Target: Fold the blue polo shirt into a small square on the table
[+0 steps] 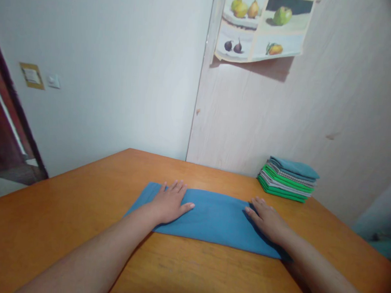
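Note:
A blue cloth [212, 217], folded into a long flat strip, lies across the wooden table [191, 266]. On its left part my left hand [171, 203] rests palm down, fingers stretched out and thumb pointing right. My right hand [267, 219] lies over the cloth's right end with its fingers extended. Neither hand grips anything. The hand and forearm on the right cover some of that end's edge.
A stack of folded cloths [287, 179] in green, grey, checked and blue stands at the table's back right, near the wall. A sheet with fruit paintings [264, 27] hangs above. Switches [53, 81] and a doorway [10, 114] are at the left.

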The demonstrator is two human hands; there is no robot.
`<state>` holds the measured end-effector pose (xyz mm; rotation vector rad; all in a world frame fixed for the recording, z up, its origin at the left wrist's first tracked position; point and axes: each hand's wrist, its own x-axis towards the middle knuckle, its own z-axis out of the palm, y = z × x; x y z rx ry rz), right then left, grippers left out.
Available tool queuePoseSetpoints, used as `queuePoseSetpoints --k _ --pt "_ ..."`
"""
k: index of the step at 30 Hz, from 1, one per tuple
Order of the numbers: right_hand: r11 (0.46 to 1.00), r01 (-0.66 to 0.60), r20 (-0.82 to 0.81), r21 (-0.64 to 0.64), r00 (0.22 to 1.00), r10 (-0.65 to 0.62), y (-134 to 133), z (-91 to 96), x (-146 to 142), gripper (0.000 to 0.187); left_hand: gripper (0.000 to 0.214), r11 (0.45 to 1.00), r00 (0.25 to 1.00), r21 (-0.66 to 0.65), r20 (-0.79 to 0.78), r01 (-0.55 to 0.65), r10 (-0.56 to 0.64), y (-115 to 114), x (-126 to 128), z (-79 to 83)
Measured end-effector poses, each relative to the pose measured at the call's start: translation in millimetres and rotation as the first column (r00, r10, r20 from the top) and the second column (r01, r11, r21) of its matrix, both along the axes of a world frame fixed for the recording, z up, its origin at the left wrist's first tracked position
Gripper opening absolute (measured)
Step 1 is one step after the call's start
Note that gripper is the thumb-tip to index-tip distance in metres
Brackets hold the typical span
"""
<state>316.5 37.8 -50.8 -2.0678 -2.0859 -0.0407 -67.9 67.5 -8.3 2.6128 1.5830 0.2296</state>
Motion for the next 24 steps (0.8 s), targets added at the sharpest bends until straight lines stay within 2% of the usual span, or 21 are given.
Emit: queuePoseSetpoints --k 5,9,16,24 --pt "0.981 -0.176 -0.081 0.084 0.98 0.183 -3 13.0 -48 0.085 0.085 0.985 0.984 0.024 0.055 0.171 -0.172 -11 21 0.7" --pt "0.963 -0.261 -0.086 0.073 0.96 0.266 -3 10.9 -74 0.083 0.086 0.968 0.965 0.01 0.077 0.249 -0.249 -16 32 -2.4" --pt "0.96 -0.277 -0.055 -0.037 0.96 0.274 -1 -5.3 -81 0.084 0.096 0.966 0.973 -0.115 0.066 0.23 -0.223 -14 30 -6.1" --pt "0.959 -0.272 -0.039 -0.077 0.962 0.27 -5 0.2 -83 0.083 0.102 0.963 0.976 -0.159 0.05 0.218 -0.213 -13 30 -4.1"
